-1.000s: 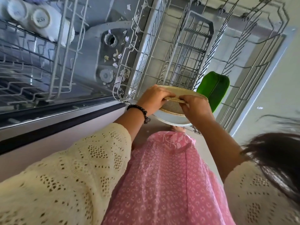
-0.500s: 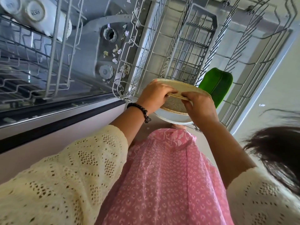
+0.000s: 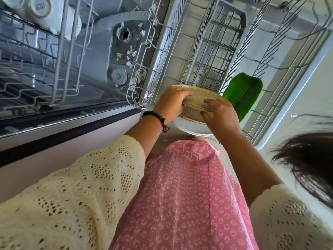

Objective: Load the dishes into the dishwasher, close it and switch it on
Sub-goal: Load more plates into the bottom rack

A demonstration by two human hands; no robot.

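Note:
I hold a stack of plates over the near end of the pulled-out lower rack (image 3: 281,65). On top is a speckled beige plate (image 3: 200,97), tilted up. Under it lie a second beige plate (image 3: 191,114) and a white plate (image 3: 189,128). My left hand (image 3: 171,105) grips the top plate's left rim, fingers curled over it. At the stack's right side, my right hand (image 3: 221,120) has its fingers spread and straight at the top plate's rim. A green plate (image 3: 241,94) stands on edge in the rack just beyond.
A grey cutlery basket (image 3: 216,51) sits in the lower rack behind the plates. The upper rack (image 3: 59,51) at left holds white cups (image 3: 45,11). Food scraps lie around the filter (image 3: 124,35) on the tub floor. My pink dress fills the lower view.
My right hand has loosened its grip, and its fingers now spread at the top plate's rim. The left hand has tilted the top plate up. The view moved closer.

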